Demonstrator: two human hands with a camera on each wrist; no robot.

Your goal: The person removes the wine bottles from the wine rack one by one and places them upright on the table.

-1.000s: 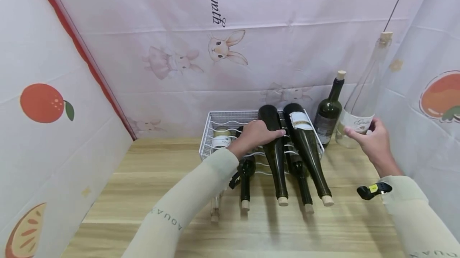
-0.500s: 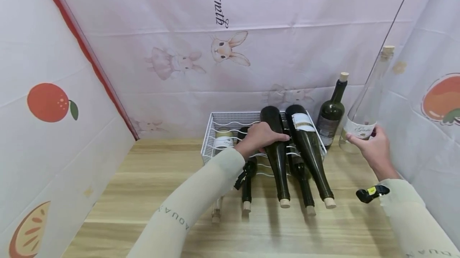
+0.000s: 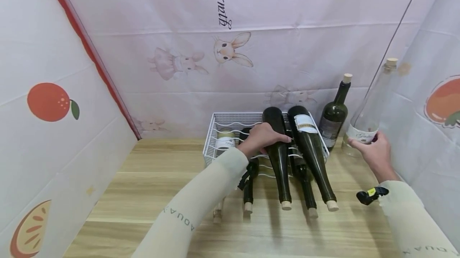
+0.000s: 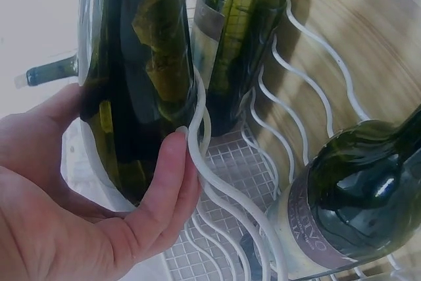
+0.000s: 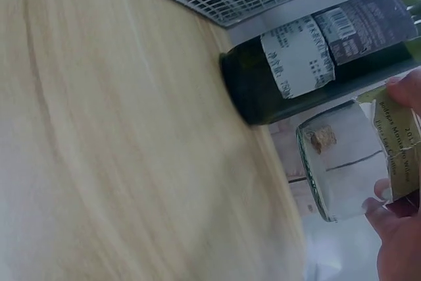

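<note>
My left hand (image 3: pixel 265 137) grips a dark green wine bottle (image 3: pixel 281 166) that lies on the upper level of the white wire rack (image 3: pixel 212 136), its corked neck toward me. In the left wrist view, thumb and fingers curl around the lower body of this bottle (image 4: pixel 135 51), beside a wavy wire. My right hand (image 3: pixel 375 152) holds a clear corked bottle (image 3: pixel 370 110) by its label, roughly upright at the right. Its glass base (image 5: pixel 339 162) shows in the right wrist view; whether it touches the table cannot be told.
A dark green bottle (image 3: pixel 332 116) stands between the rack and the clear bottle. Another labelled bottle (image 3: pixel 312 150) lies on top of the rack; several more lie lower, necks jutting forward over the wooden table (image 3: pixel 158 170). Printed cloth walls (image 3: pixel 161 102) enclose the back and sides.
My right hand has brought the clear bottle lower, its cork dropping beside the back wall. The left hand keeps its grip on the dark green wine bottle. The head view has shifted slightly.
</note>
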